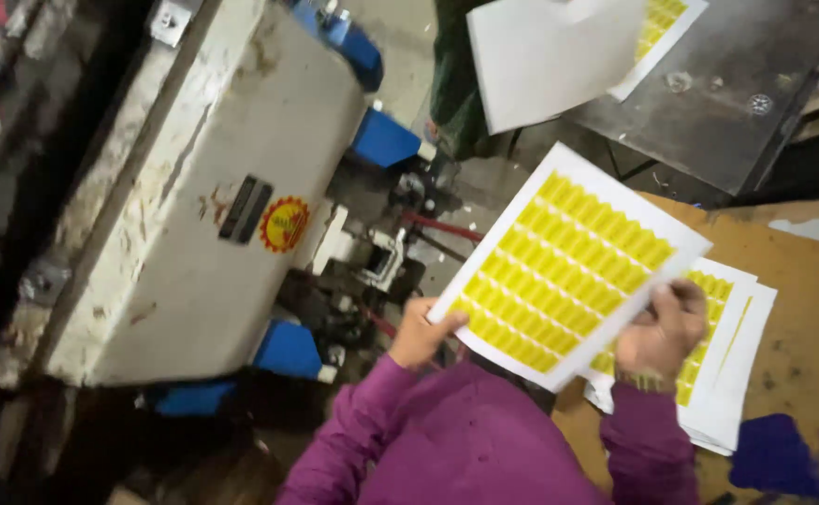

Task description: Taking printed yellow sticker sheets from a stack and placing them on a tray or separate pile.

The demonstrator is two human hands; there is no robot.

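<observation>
A: Sheet (568, 264) position relative to hands?

B: Held up between both. Left hand (420, 333) pinches the lower left edge, thumb on the printed face, other fingers behind. Right hand (660, 329) grips the lower right edge, fingers curled over it. Sheet is tilted, raised just above the stack (729, 374), overlapping its left part.

A: Sheet look?

B: White paper, rectangular, white margin all round. Face covered with rows of small yellow labels in a tight grid. Print on them too small to tell. Looks flat, no visible creases.

A: Stack?

B: Same kind of sheets, yellow grids on white, loosely fanned. Lies on a brown board table (802, 309), right hand directly over it. Dark blue cloth (776, 454) on the table near the lower right corner.

A: Sleeves?

B: Purple on both arms. Band at the right wrist.

A: Room?

B: Workshop. Large off-white machine (194, 206) to the left, worn paint, round red-yellow sticker and dark plate on its side, blue parts at its corners. Dark mechanism and a red rod between machine and table. Grey metal table (727, 103) at top right, another yellow-label sheet (657, 28) on it. Someone in dark green (456, 84) stands by it, with a blank white sheet (550, 56) in front of them. Floor dim, grey concrete.
</observation>
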